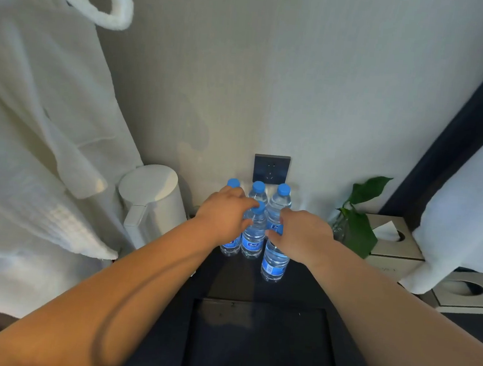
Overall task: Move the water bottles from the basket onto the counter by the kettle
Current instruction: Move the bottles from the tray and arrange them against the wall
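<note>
Bottles: five with blue caps stand upright on the dark worktop [225, 281], bunched just right of the kettle [152, 203] under the wall socket [271, 169] — three at the back, a front-middle bottle [252, 240] and a front-right bottle [274, 262].
Basket: nowhere in view, so I can't say if any bottles are left in it.
Left hand [225, 216]: fingers curled around the front-middle bottle near its neck, touching it; looks like a hold.
Right hand [303, 236]: fingers bent against the upper part of the front-right bottle; whether it truly grips, I cannot tell.
Risk: they're packed so tight that one nudge from a knuckle, I'd say, tips a neighbour and takes the rest with it.
Risk two: a sideways sweep could knock the kettle.
Around: white robe [32, 133] hanging left, leafy plant [360, 221] and tissue box [391, 238] to the right.
In the way: not much; the plant crowds the right side.
</note>
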The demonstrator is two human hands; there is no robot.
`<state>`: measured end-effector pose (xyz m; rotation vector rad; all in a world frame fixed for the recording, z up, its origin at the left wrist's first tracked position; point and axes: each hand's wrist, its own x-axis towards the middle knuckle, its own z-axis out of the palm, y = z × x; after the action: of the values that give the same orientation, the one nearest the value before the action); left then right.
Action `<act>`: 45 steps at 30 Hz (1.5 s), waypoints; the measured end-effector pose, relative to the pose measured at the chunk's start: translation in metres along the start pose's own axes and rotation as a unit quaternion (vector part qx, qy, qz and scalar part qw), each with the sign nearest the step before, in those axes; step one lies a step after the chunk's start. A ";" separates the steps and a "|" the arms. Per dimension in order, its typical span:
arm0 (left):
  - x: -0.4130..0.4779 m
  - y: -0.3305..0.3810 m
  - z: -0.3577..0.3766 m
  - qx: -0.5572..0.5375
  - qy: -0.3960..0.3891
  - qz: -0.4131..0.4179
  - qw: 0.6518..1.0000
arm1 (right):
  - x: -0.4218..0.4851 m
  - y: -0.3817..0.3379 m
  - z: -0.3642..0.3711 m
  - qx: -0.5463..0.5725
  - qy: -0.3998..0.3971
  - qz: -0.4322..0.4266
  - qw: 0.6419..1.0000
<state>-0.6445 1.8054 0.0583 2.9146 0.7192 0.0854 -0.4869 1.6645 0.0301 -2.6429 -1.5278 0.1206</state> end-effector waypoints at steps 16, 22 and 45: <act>-0.012 0.012 0.020 -0.003 0.013 -0.045 0.999 | -0.002 0.013 -0.003 0.056 0.021 -0.033 0.998; -0.013 0.014 0.021 -0.003 0.016 -0.061 0.998 | 0.004 0.015 -0.006 0.049 0.016 -0.034 0.998; -0.014 0.013 0.021 -0.013 0.004 -0.055 0.998 | 0.013 0.012 -0.007 0.083 -0.006 -0.030 0.996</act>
<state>-0.6492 1.7853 0.0394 2.8460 0.8703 0.0935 -0.4689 1.6694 0.0353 -2.4703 -1.5267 0.2500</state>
